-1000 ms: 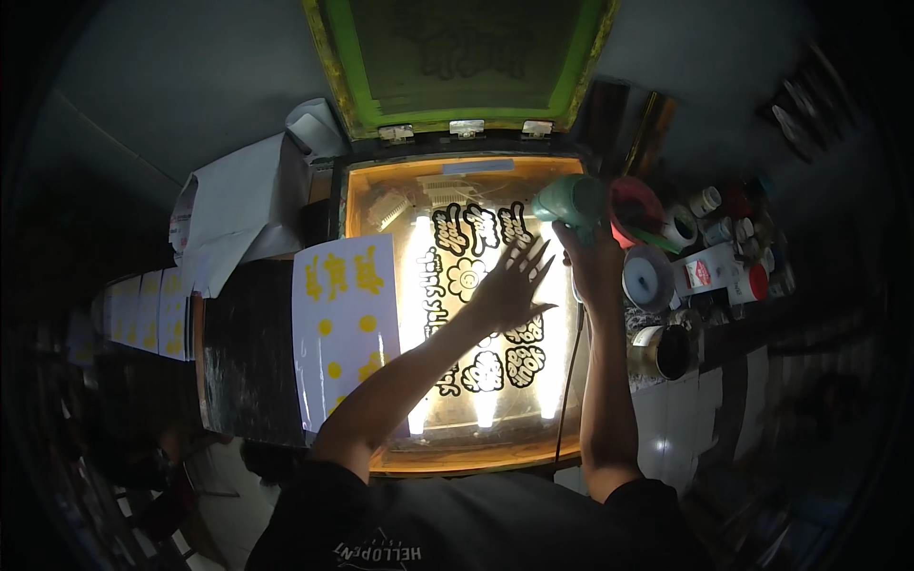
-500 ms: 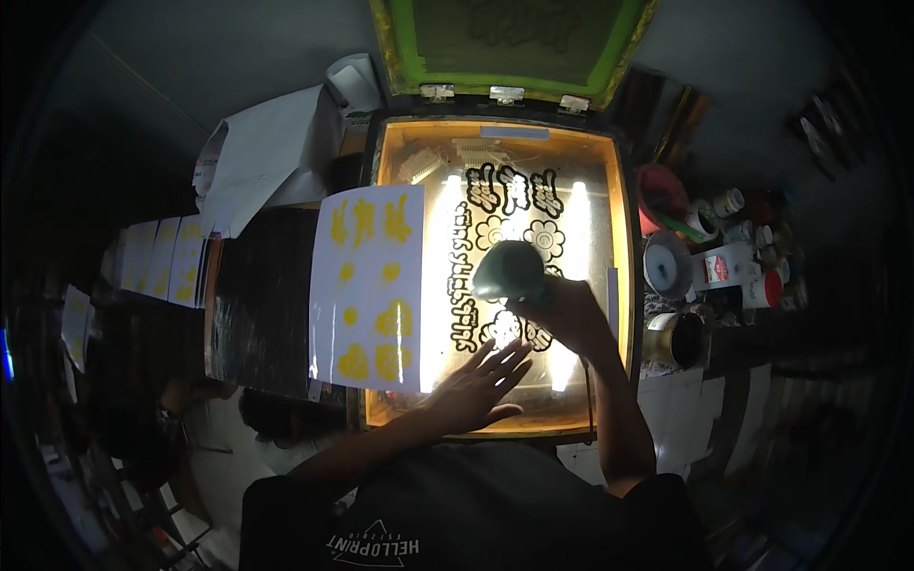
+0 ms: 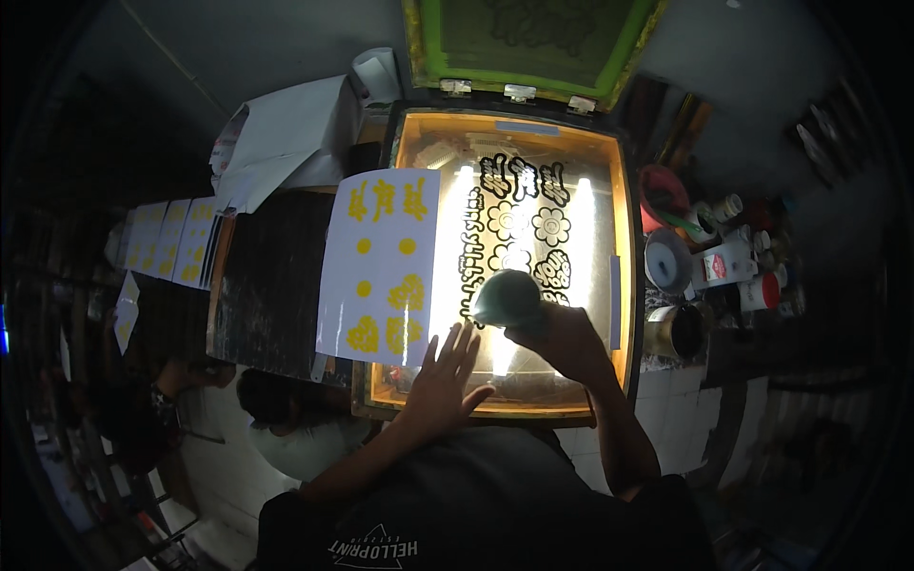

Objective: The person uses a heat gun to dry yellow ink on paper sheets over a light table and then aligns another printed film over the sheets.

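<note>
A dark green, rounded object point(image 3: 509, 300) is in my right hand point(image 3: 568, 344), its exact kind not clear from above. It hangs over the near part of a lit glass-topped box point(image 3: 625, 214) and hides some of the black letters and flowers point(image 3: 507, 220) on the glass. My left hand point(image 3: 440, 383) lies flat with fingers stretched, over the near left of the glass. Its fingertips come close to the lower right corner of a white sheet with yellow prints point(image 3: 376, 214). That sheet spans the box's left edge and a dark board.
A green-framed screen point(image 3: 533, 62) stands hinged behind the box. White paper point(image 3: 286, 133) and printed sheets point(image 3: 157, 238) lie to the left of it. Jars, a pink bowl point(image 3: 664, 190) and an open can point(image 3: 672, 330) crowd the right side. Another person point(image 3: 305, 438) is at lower left.
My right hand has brought the green object nearer to me, uncovering flowers on the glass. My left hand has shifted left toward the white sheet. The whole view has tilted slightly.
</note>
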`<action>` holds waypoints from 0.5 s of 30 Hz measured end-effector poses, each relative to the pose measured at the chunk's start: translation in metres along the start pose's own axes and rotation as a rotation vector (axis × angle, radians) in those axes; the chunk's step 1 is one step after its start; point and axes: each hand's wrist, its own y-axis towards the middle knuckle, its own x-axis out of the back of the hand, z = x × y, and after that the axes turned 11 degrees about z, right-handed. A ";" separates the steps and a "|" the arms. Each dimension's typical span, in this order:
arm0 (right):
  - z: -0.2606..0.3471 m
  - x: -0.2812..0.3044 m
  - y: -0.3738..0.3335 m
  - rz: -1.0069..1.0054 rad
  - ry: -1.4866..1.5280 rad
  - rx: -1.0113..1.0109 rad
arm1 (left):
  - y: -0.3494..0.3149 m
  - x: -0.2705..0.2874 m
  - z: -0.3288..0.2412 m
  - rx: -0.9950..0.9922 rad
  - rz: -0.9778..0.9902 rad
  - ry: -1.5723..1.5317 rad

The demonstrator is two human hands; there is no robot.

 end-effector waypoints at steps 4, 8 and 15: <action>-0.003 0.018 -0.033 -0.141 -0.080 -0.094 | 0.023 -0.002 0.000 0.049 -0.055 0.070; 0.007 0.027 -0.067 -0.247 0.068 -0.371 | 0.045 -0.006 -0.007 -0.020 -0.027 0.031; 0.000 0.028 -0.105 -0.426 0.097 -0.479 | 0.073 -0.013 -0.027 -0.200 0.070 0.103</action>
